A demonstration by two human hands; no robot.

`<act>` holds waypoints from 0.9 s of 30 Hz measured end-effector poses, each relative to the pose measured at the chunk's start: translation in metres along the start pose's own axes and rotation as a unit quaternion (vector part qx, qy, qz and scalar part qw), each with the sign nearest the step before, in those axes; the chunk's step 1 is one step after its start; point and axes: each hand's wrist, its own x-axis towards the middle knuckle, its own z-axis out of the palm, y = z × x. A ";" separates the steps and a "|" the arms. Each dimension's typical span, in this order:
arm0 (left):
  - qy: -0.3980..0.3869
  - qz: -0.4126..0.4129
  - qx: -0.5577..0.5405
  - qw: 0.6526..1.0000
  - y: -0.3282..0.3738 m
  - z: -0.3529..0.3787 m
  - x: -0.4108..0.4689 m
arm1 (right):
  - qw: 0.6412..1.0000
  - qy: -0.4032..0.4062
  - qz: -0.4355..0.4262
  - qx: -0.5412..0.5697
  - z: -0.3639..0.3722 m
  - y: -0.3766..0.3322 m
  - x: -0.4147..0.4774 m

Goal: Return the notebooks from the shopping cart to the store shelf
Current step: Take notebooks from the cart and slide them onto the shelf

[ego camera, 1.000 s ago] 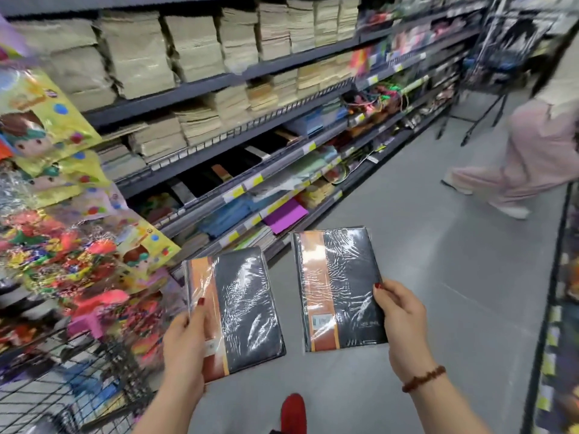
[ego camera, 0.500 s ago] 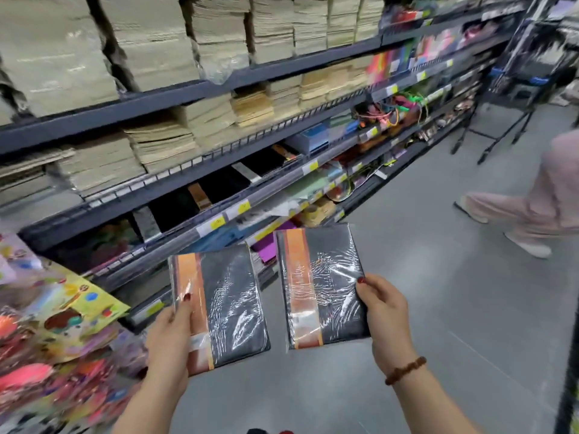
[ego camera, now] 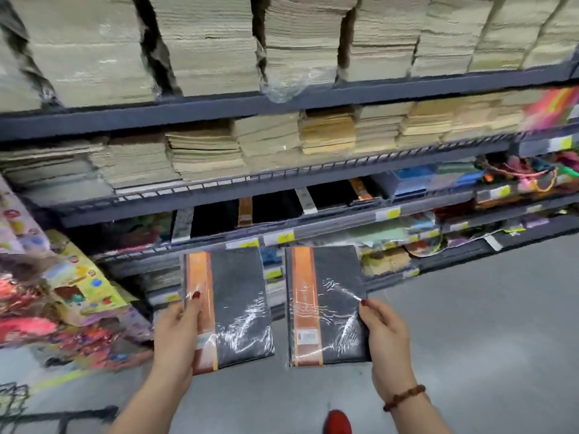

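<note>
Left hand (ego camera: 175, 336): pinches the left notebook (ego camera: 239, 305) at its orange-striped left edge.
Right hand (ego camera: 387, 343): grips the right notebook (ego camera: 333, 305) by its right edge.
Placement: side by side, apart, before the shelf (ego camera: 332, 233) front edge.

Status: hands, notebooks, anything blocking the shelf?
Left hand grips left notebook, right hand grips right notebook. Both notebooks in the air, short of the shelf. Nothing visible in the way.
</note>
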 end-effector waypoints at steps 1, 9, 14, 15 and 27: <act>0.021 -0.005 -0.005 1.000 -0.002 0.010 -0.002 | 1.000 -0.016 0.010 -0.009 -0.002 -0.004 0.017; 0.159 -0.060 -0.053 0.984 -0.012 0.051 0.004 | 0.991 -0.106 0.039 -0.069 0.037 -0.028 0.105; 0.189 -0.082 -0.051 0.977 -0.025 0.048 0.039 | 0.988 -0.117 0.049 -0.087 0.083 -0.016 0.137; 0.190 -0.084 -0.051 0.977 -0.027 0.048 0.048 | 0.988 -0.115 0.053 -0.085 0.093 -0.012 0.143; 0.182 -0.113 -0.079 0.974 -0.089 0.055 0.124 | 0.986 -0.132 0.025 -0.103 0.188 0.038 0.222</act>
